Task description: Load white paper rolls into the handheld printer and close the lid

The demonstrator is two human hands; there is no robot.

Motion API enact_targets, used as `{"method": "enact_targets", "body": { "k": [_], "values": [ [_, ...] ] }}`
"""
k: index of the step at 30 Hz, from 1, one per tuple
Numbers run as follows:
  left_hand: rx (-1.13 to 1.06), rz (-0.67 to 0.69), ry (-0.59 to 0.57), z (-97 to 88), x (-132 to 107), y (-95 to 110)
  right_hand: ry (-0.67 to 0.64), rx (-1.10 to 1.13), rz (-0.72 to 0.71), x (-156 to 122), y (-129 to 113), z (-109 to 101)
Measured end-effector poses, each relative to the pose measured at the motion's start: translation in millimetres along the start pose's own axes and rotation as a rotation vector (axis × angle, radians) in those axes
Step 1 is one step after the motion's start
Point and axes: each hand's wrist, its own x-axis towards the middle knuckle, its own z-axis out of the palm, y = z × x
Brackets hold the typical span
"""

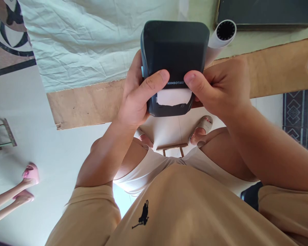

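Both my hands hold a dark label printer (177,51) marked NIIMBOT above the table edge. My left hand (140,92) wraps its left side, thumb lying on the top near the lettering. My right hand (223,85) grips the lower right side, its thumb also on the front; its other fingers are mostly hidden behind. A strip of white label paper (174,97) with a ragged lower edge sticks out of the printer's slot, between my thumbs.
A pale green cloth (87,44) covers much of the wooden table (89,104). Behind my right hand lies a white cylinder (220,36) with a dark toothed opening. A black tray-like object (267,12) is at the top right. Another person's legs (12,201) in pink slippers show at left.
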Motion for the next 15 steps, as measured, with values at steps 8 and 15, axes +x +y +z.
{"method": "enact_targets", "body": {
  "k": [8, 15],
  "values": [
    [0.035, -0.003, -0.048, -6.5, 2.1, -0.3, 0.018, 0.027, 0.021, 1.1, -0.4, 1.7],
    [0.025, -0.007, -0.092, -8.9, 2.0, -1.1, -0.010, 0.059, 0.028, 1.4, 2.1, 2.5]
  ]
}}
